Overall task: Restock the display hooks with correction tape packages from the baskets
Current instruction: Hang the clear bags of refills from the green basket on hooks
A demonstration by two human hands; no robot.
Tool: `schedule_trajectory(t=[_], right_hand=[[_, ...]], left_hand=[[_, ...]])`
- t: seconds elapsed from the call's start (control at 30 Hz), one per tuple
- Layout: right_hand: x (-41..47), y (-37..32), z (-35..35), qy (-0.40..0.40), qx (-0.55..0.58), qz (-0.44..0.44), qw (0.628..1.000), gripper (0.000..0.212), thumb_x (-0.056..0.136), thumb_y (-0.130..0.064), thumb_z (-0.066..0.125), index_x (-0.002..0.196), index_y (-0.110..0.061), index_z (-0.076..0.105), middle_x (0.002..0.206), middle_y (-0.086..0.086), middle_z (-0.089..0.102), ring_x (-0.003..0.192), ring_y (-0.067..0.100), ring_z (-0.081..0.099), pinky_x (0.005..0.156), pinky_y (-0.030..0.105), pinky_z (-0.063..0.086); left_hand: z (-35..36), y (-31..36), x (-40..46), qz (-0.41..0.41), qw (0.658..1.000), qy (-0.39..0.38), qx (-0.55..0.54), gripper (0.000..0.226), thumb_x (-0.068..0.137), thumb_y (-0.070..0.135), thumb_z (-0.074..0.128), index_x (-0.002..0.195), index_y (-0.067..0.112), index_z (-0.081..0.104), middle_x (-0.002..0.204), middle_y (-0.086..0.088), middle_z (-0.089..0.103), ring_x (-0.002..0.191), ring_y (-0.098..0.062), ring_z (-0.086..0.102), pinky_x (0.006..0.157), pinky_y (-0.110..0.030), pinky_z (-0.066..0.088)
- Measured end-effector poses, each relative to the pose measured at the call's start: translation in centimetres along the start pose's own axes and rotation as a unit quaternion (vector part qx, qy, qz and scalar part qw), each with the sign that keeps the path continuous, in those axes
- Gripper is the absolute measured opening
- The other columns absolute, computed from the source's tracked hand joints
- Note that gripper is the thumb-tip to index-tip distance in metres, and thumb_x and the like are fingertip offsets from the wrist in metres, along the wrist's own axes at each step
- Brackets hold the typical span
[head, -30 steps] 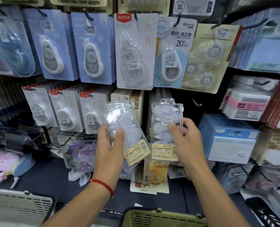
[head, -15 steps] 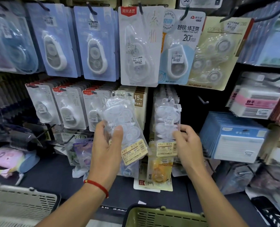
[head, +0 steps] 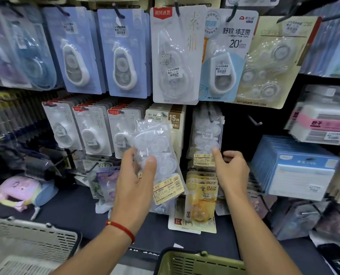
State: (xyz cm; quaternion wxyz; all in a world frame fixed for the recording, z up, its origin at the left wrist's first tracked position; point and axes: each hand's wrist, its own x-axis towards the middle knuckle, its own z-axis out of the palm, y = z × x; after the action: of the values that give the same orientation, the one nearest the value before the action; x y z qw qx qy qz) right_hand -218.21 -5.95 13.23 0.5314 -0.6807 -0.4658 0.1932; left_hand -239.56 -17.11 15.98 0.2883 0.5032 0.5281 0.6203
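Correction tape packages in clear bags sit in two places: one tilted pack (head: pixel 158 155) is in the left hand (head: pixel 134 175), held up in front of the middle row of hooks, and a hanging stack (head: pixel 207 135) of the same kind is on a hook just to its right. The left hand is raised with its back to the camera, thumb pressed across the front of the pack and the other fingers wrapped behind it, so it is gripping the bag firmly. A red cord (head: pixel 123 229) circles that wrist. The right hand (head: pixel 231 169) reaches up beside the hanging stack, palm turned inward, its fingertips (head: pixel 215 150) touching the lower right edge of the front bag near its yellow label; the remaining fingers curl loosely, and motion blur makes it unclear whether they pinch the bag or only rest on it.

Two hands are in view and two baskets: a grey basket (head: pixel 26 247) at lower left and a green basket (head: pixel 197 262) at lower centre, both below the forearms. The hanging stack holds several bags, but their number cannot be counted. To the left of the held pack hang three rows of white carded dispensers (head: pixel 91 132).
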Motion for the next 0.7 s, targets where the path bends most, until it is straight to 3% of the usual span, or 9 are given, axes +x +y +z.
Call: schedule_trajectory(t=[0.1,0.2,0.3,0.43,0.57,0.63,0.7], right_hand=[[-1.9,-1.2,-1.5,-0.005,0.045,-0.083,0.996,0.025,0.098,-0.046,0.067,0.110,-0.024,0.067,0.108,-0.006,0.070,0.096,0.005,0.067,0.088,0.037,0.056],[-3.9,-2.9,-3.0,-0.217,0.129,-0.117,0.960,0.027,0.094,-0.054,0.066,0.102,-0.029,0.073,0.092,-0.006,0.077,0.081,0.006,0.073,0.077,0.031,0.060],[-5.7,-3.7,-3.8,-0.329,0.112,-0.169,0.922,0.037,0.088,-0.064,0.067,0.109,-0.034,0.074,0.107,-0.014,0.078,0.099,0.005,0.074,0.086,0.027,0.060],[-6.5,-3.0,-4.4,-0.307,0.143,-0.180,0.923,0.028,0.096,-0.043,0.074,0.121,-0.033,0.071,0.116,-0.014,0.078,0.108,0.007,0.074,0.095,0.036,0.060],[-6.0,-2.2,-5.4,-0.253,0.179,-0.144,0.940,0.005,0.103,-0.029,0.068,0.108,-0.027,0.068,0.106,0.004,0.078,0.097,0.026,0.075,0.087,0.054,0.061],[-5.6,-1.9,-5.5,-0.215,0.178,-0.136,0.951,0.014,0.105,-0.030,0.063,0.104,-0.016,0.062,0.102,0.024,0.068,0.090,0.043,0.065,0.084,0.058,0.055],[-5.4,-1.9,-5.5,-0.194,0.172,-0.128,0.957,0.023,0.106,-0.031,0.061,0.105,-0.008,0.058,0.104,0.032,0.059,0.082,0.038,0.056,0.080,0.055,0.052]], left_hand=[[0.4,0.2,-0.1,0.001,1.000,-0.017,0.012,0.059,0.094,0.059,0.055,0.147,0.035,0.042,0.152,0.003,0.054,0.140,-0.012,0.051,0.113,-0.036,0.045],[1.2,0.5,-0.2,-0.001,0.999,-0.044,-0.006,0.041,0.091,0.062,0.058,0.127,0.044,0.049,0.125,0.019,0.071,0.119,0.003,0.064,0.094,-0.021,0.054],[2.0,0.6,-0.3,0.011,0.997,-0.066,-0.030,0.045,0.091,0.065,0.066,0.126,0.040,0.051,0.116,0.015,0.075,0.108,-0.002,0.071,0.092,-0.031,0.058],[2.8,0.9,-0.3,0.025,0.997,-0.066,-0.028,0.047,0.086,0.062,0.075,0.119,0.041,0.049,0.115,0.021,0.073,0.107,0.002,0.070,0.092,-0.029,0.056],[3.2,0.5,0.0,0.000,0.998,-0.045,-0.033,0.038,0.095,0.038,0.075,0.122,0.044,0.049,0.116,0.022,0.072,0.109,0.006,0.067,0.094,-0.029,0.054],[3.1,0.3,0.1,-0.007,0.999,-0.027,-0.027,0.045,0.097,0.016,0.070,0.124,0.044,0.047,0.116,0.019,0.072,0.106,0.007,0.067,0.093,-0.028,0.053],[2.9,0.2,0.2,-0.004,1.000,-0.017,-0.012,0.054,0.094,0.004,0.065,0.122,0.046,0.047,0.115,0.019,0.070,0.103,0.007,0.066,0.087,-0.021,0.052]])
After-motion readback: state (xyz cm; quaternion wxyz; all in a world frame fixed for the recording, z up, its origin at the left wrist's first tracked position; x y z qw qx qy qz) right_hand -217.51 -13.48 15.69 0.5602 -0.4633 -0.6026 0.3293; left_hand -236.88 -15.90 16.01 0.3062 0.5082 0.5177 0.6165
